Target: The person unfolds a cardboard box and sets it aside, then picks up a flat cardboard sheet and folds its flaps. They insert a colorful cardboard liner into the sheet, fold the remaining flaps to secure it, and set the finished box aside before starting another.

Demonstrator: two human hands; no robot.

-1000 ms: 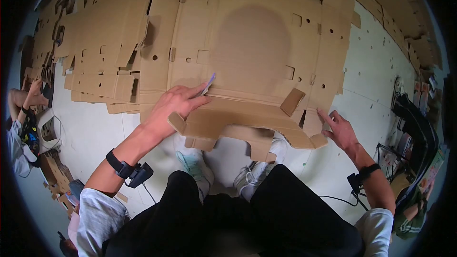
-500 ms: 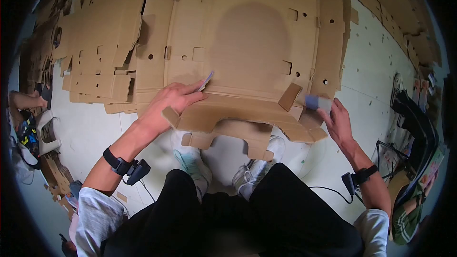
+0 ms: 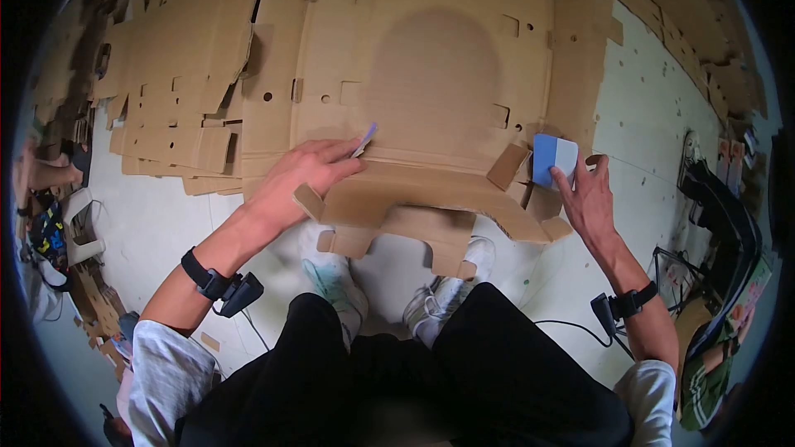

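A large flattened cardboard box (image 3: 447, 136) lies in front of me, its near flap (image 3: 414, 186) folded up toward my feet. My left hand (image 3: 306, 178) rests at the left end of the near fold. Between its thumb and fingers is a thin card (image 3: 364, 140) with a bluish edge, seen nearly edge-on. Over the right near corner, my right hand (image 3: 592, 203) grips a blue-and-white card (image 3: 555, 159) between thumb and fingers. A small brown cardboard tab (image 3: 508, 167) stands up just left of that card.
Stacked cardboard sheets (image 3: 178, 99) lie to the left, and more cardboard (image 3: 687, 25) lines the far right. A black bag-like item (image 3: 729, 215) sits at the right. Another person's leg (image 3: 54, 174) shows at the left, near a white stool (image 3: 83, 228).
The card in my right hand has moved slightly up and is now sharp instead of blurred. My left hand stays almost in place.
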